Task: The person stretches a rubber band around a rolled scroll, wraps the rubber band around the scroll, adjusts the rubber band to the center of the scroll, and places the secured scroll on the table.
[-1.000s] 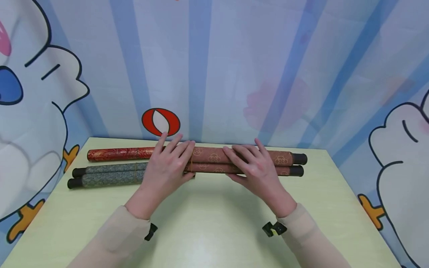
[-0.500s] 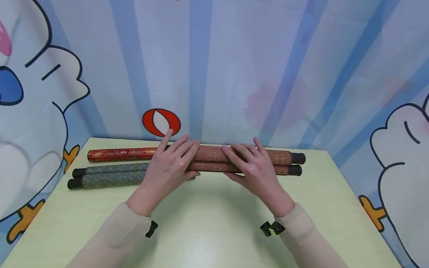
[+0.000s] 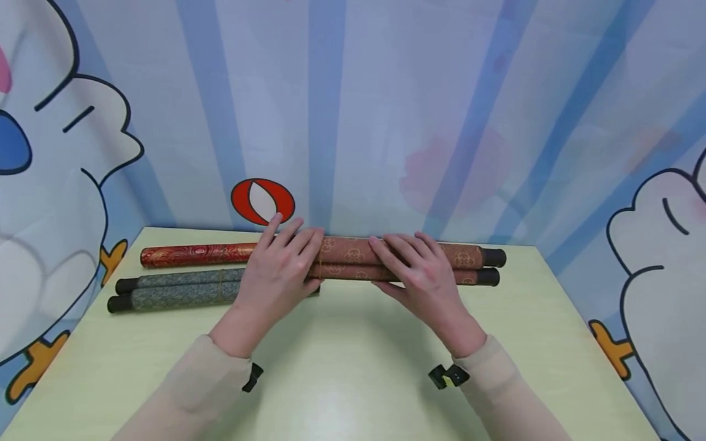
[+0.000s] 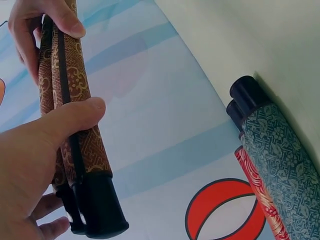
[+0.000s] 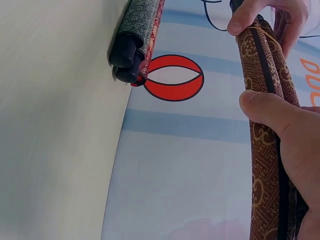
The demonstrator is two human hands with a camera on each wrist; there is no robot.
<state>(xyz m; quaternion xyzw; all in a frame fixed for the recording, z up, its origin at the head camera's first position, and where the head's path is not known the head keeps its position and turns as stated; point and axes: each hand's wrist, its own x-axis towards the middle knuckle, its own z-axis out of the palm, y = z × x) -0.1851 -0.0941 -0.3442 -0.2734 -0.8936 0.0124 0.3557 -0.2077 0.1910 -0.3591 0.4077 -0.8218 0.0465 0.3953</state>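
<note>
A rolled brown scroll (image 3: 355, 250) with a gold pattern, two rollers and black end knobs lies level across both hands. The wrist views show it held off the table. My left hand (image 3: 278, 266) grips it near its left end, thumb (image 4: 80, 116) on the near side and fingers over the far side. Further right, my right hand (image 3: 423, 275) holds it the same way, its thumb (image 5: 267, 107) across the near face. A thin band (image 3: 320, 267) circles the scroll beside the left hand. The grey-blue scroll (image 3: 182, 289) lies on the table, partly behind the left hand.
A red patterned roll (image 3: 198, 255) lies at the back left, behind the grey-blue scroll. The pale table (image 3: 353, 380) ends against a striped cloth backdrop (image 3: 375, 122) with cartoon figures, which also closes off both sides.
My hands keep their hold on the brown scroll. It and the left hand have shifted very slightly to the right. The grey-blue scroll and red roll stay in place.
</note>
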